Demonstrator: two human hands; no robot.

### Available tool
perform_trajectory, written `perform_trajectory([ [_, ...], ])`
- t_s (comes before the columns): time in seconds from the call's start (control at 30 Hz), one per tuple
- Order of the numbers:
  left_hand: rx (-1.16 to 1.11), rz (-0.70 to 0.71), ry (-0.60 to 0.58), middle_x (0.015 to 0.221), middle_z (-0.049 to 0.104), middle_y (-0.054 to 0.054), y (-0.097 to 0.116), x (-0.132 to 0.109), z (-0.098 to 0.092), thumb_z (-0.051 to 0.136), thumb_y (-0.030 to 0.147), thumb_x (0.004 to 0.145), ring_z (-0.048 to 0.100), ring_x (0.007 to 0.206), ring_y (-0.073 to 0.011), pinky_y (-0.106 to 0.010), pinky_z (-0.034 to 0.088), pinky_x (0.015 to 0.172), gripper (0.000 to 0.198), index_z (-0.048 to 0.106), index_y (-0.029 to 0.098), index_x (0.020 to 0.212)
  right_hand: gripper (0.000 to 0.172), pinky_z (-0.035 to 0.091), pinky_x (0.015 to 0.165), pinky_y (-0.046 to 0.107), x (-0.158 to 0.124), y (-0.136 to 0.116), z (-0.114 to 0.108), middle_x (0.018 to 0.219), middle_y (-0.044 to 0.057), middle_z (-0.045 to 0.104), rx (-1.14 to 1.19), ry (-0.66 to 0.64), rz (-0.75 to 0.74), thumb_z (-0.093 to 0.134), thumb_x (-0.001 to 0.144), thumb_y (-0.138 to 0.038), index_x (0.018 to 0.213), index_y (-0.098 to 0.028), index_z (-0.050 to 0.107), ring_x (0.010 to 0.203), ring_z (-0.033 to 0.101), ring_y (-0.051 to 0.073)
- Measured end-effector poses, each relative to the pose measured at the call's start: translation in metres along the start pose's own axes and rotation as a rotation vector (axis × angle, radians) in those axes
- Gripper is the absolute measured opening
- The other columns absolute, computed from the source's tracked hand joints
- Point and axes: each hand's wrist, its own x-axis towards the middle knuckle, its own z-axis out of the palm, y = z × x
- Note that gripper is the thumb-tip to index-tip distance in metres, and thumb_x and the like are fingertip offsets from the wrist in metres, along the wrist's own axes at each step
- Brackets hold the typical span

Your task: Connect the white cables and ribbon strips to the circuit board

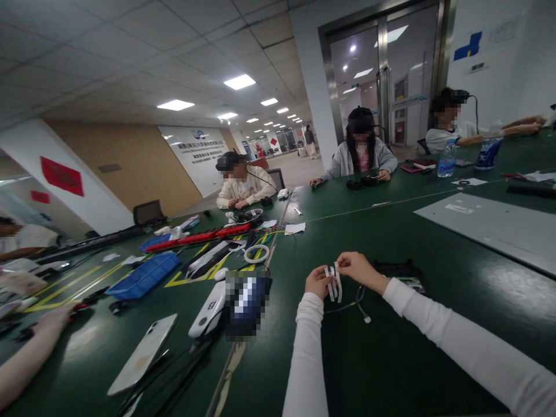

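Note:
My left hand and my right hand meet just above the green table. Both are closed on a small bundle of white strips, which looks like a coiled white cable or tape. A thin dark cable with a white plug trails down from the hands onto the table. Behind my right hand lies a dark flat device, partly hidden by the wrist.
A white phone, a white gadget and a blurred dark object lie to my left. Further left are a blue tray, a red power strip and a tape ring. A grey sheet lies right. Several other people sit around the table.

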Motion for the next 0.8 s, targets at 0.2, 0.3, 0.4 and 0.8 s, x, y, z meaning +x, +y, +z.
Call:
perform_trajectory([
  [0.2, 0.012, 0.024, -0.029, 0.068, 0.062, -0.003, -0.001, -0.001, 0.001, 0.069, 0.002, 0.056, 0.061, 0.060, -0.0144, -0.029, 0.052, 0.059, 0.039, 0.053, 0.013, 0.090, 0.011, 0.043, 0.055, 0.020, 0.008, 0.007, 0.008, 0.068, 0.002, 0.063, 0.000, 0.022, 0.041, 0.056, 0.065, -0.019, 0.074, -0.014, 0.058, 0.059, 0.057, 0.011],
  [0.3, 0.023, 0.033, -0.022, 0.067, 0.062, -0.002, -0.001, 0.000, 0.002, 0.071, 0.007, 0.057, 0.060, 0.058, -0.0128, -0.027, 0.051, 0.057, 0.038, 0.054, 0.013, 0.091, 0.009, 0.043, 0.058, 0.020, 0.009, 0.009, 0.008, 0.068, 0.002, 0.062, -0.039, 0.054, 0.038, 0.058, 0.063, -0.018, 0.071, -0.014, 0.059, 0.062, 0.057, 0.011],
  [0.4, 0.050, 0.045, -0.030, 0.066, 0.061, -0.001, -0.002, 0.001, 0.003, 0.071, 0.010, 0.057, 0.059, 0.054, -0.0113, -0.024, 0.050, 0.054, 0.040, 0.055, 0.014, 0.093, 0.007, 0.043, 0.059, 0.021, 0.008, 0.010, 0.006, 0.067, 0.002, 0.062, -0.088, 0.081, 0.031, 0.058, 0.063, -0.019, 0.068, -0.015, 0.060, 0.063, 0.057, 0.012],
  [0.8, -0.037, 0.058, 0.047, 0.070, 0.064, -0.003, 0.000, 0.003, 0.000, 0.064, -0.003, 0.056, 0.062, 0.064, -0.0138, -0.024, 0.051, 0.059, 0.037, 0.055, 0.012, 0.089, 0.044, 0.040, 0.081, 0.035, -0.052, 0.035, -0.115, 0.111, 0.009, 0.051, -0.427, 0.225, -0.067, 0.053, 0.071, -0.037, 0.112, -0.020, 0.050, 0.094, 0.052, 0.020],
])
